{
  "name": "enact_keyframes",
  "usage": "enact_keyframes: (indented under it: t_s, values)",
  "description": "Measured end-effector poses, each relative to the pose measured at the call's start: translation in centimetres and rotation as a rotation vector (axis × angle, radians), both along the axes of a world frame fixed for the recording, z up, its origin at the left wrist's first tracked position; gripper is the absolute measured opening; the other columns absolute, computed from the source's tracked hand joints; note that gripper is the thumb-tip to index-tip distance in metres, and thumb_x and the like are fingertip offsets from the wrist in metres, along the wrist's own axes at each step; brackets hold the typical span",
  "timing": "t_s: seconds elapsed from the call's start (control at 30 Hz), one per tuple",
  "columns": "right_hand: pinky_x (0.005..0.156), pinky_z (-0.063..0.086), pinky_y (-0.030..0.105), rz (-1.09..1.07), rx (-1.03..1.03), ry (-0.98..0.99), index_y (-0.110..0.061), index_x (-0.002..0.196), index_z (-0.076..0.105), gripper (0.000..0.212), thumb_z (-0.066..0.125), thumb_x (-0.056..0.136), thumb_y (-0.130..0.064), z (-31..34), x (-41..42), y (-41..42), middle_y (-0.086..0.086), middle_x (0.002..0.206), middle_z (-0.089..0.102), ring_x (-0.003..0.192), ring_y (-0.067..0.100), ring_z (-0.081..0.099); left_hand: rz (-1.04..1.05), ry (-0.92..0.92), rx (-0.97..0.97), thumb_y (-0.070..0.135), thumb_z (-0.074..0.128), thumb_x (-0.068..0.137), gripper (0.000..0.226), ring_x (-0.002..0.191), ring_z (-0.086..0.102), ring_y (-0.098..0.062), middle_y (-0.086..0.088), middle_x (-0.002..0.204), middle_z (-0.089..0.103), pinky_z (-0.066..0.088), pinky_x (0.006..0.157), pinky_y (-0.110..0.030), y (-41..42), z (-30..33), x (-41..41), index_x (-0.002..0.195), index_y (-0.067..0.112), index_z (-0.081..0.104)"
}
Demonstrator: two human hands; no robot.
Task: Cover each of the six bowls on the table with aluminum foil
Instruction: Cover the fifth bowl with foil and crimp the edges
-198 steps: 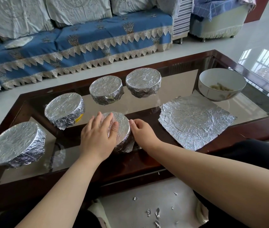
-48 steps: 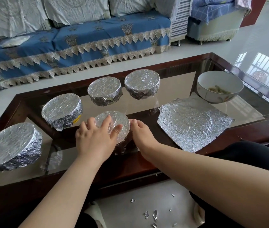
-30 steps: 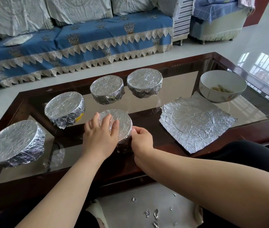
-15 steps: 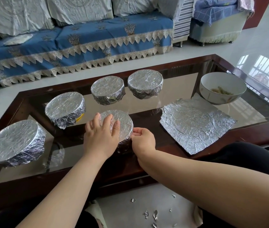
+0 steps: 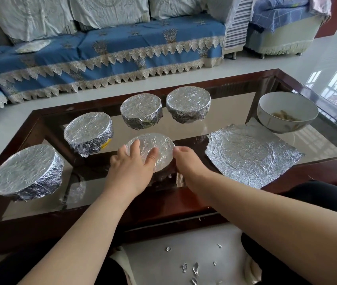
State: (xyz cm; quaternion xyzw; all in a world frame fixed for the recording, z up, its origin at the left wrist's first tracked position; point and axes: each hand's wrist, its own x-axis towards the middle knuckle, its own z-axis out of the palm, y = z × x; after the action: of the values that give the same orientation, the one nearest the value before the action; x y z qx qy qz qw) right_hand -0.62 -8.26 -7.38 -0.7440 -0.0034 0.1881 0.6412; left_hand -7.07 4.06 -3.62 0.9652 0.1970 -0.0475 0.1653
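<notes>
While hands press foil (unlabelled).

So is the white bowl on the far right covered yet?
Not covered: the white bowl shows its open rim and food inside; a foil sheet lies flat beside it.

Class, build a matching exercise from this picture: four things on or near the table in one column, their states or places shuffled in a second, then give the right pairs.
1. white bowl
2. flat foil sheet
3. near middle bowl
4. foil scraps

A. on the floor
B. under both hands
C. uncovered, with food inside
D. spread on the table, covering nothing

Pairs: 1-C, 2-D, 3-B, 4-A
</notes>
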Motion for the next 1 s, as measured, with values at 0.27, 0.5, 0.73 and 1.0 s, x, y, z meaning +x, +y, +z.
enact_keyframes:
  t_s: [0.27, 0.5, 0.73, 1.0]
  values:
    - [0.104, 0.043, 0.035, -0.164, -0.125, -0.143, -0.011, 0.139, 0.046, 0.043, 0.042, 0.101, -0.03, 0.6, 1.3, -1.0, 0.007, 0.136, 0.053, 0.12, 0.02, 0.053, -0.136, -0.054, 0.068, 0.09, 0.012, 0.065, 0.112, 0.152, -0.012, -0.03, -0.007, 0.165, -0.017, 0.004, 0.122, -0.049, 1.4, 0.0, -0.2, 0.158, 0.03, -0.005]
    - [0.102, 0.0, 0.004, 0.024, -0.042, -0.284, -0.006, 0.153, 0.013, 0.055, 0.034, 0.105, -0.021, 0.8, -4.0, 0.2, 0.004, 0.162, 0.009, 0.148, 0.008, 0.004, -0.13, -0.045, -0.085, 0.08, 0.047, 0.075, 0.114, 0.152, -0.012, -0.03, -0.01, 0.166, -0.014, 0.0, 0.123, -0.046, 1.4, -1.4, 1.1, 0.158, 0.025, -0.008]
    - [0.11, 0.008, 0.017, 0.052, -0.017, -0.156, -0.004, 0.153, 0.011, 0.056, 0.032, 0.105, -0.025, 2.0, -3.0, 0.4, 0.012, 0.16, 0.016, 0.148, 0.016, 0.009, -0.08, -0.084, -0.087, 0.072, 0.052, 0.083, 0.112, 0.152, -0.01, -0.027, -0.009, 0.166, -0.008, 0.0, 0.121, -0.042, 1.0, -2.0, 1.5, 0.158, 0.015, -0.009]
    - [0.056, 0.025, 0.029, -0.079, 0.047, 0.033, -0.014, 0.071, 0.035, 0.025, 0.047, 0.093, -0.013, 3.1, -1.2, 0.1, -0.001, 0.065, 0.031, 0.057, 0.014, 0.029, -0.079, -0.074, -0.064, 0.077, 0.053, 0.079, 0.118, 0.151, -0.011, -0.026, -0.007, 0.166, -0.01, 0.004, 0.121, -0.044, 0.7, -1.8, 1.4, 0.158, 0.017, -0.01]
